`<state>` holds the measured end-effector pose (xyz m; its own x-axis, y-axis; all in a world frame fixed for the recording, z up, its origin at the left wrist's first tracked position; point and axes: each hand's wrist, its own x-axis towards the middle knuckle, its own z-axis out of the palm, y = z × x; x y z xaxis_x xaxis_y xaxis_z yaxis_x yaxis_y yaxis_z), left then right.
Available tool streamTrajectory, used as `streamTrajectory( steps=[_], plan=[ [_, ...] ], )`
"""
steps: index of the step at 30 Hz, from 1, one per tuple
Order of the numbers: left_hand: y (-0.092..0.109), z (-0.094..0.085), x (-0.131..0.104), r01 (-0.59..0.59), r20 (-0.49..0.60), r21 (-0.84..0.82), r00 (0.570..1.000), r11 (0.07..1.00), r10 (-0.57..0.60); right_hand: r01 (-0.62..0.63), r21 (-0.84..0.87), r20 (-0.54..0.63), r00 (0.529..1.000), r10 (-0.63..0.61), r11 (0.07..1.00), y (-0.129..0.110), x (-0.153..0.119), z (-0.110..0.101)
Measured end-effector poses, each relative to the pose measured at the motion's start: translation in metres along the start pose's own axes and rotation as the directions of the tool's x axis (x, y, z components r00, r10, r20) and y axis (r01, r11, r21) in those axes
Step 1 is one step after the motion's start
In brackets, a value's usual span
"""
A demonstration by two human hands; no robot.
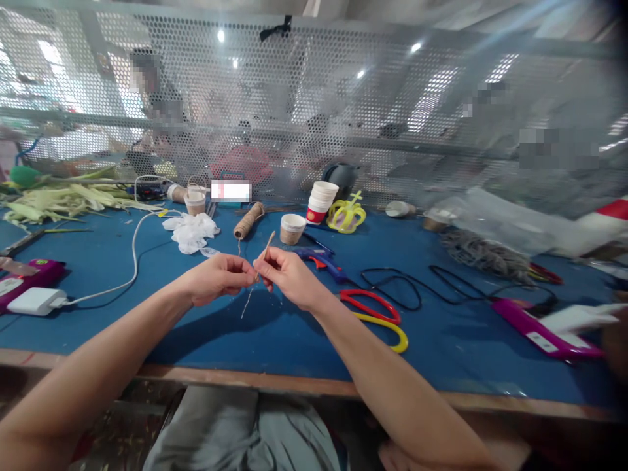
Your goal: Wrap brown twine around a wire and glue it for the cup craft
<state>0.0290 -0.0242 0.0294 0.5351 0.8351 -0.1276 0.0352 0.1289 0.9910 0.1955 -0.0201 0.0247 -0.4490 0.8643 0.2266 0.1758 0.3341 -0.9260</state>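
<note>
Over the middle of the blue table, my left hand [218,278] and my right hand [287,275] meet at the fingertips. My right hand pinches a thin tan stick [267,244], whose upper end points up and to the right. The fingers of my left hand are closed at the lower part of it, on thin twine [247,303] whose loose end hangs below. Behind my hands lies a roll of brown twine [249,220], with a strand running toward them. A paper cup [293,229] with a brown band stands just beyond my right hand.
Right of my hands lie a blue glue gun [324,261] and scissors with red and yellow handles [375,307]. Stacked cups [321,201], a yellow crown [346,216], white crumpled material [190,231], pale husks [73,199] and purple power strips [544,330] surround the area. Cables cross the table.
</note>
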Motion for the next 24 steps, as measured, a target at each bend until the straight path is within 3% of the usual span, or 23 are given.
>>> streamTrajectory(
  steps=[7, 15, 24],
  plan=[
    [0.0000, -0.0041, -0.0002, -0.054, -0.009, 0.230, 0.998, 0.972, 0.057, -0.028, -0.068, 0.003, 1.000, 0.028, 0.997, -0.0016, -0.0011, -0.0015],
    [0.0038, 0.0001, -0.0023, -0.064, -0.057, 0.252, 0.995, 0.966, 0.081, -0.052, -0.016, -0.021, 0.998, 0.052, 0.999, -0.0044, -0.0006, -0.0029],
    [-0.0012, 0.0008, 0.0003, -0.122, -0.097, 0.336, 0.982, 0.934, 0.163, -0.038, -0.129, -0.054, 0.998, 0.032, 0.991, -0.0055, -0.0009, -0.0020]
  ],
)
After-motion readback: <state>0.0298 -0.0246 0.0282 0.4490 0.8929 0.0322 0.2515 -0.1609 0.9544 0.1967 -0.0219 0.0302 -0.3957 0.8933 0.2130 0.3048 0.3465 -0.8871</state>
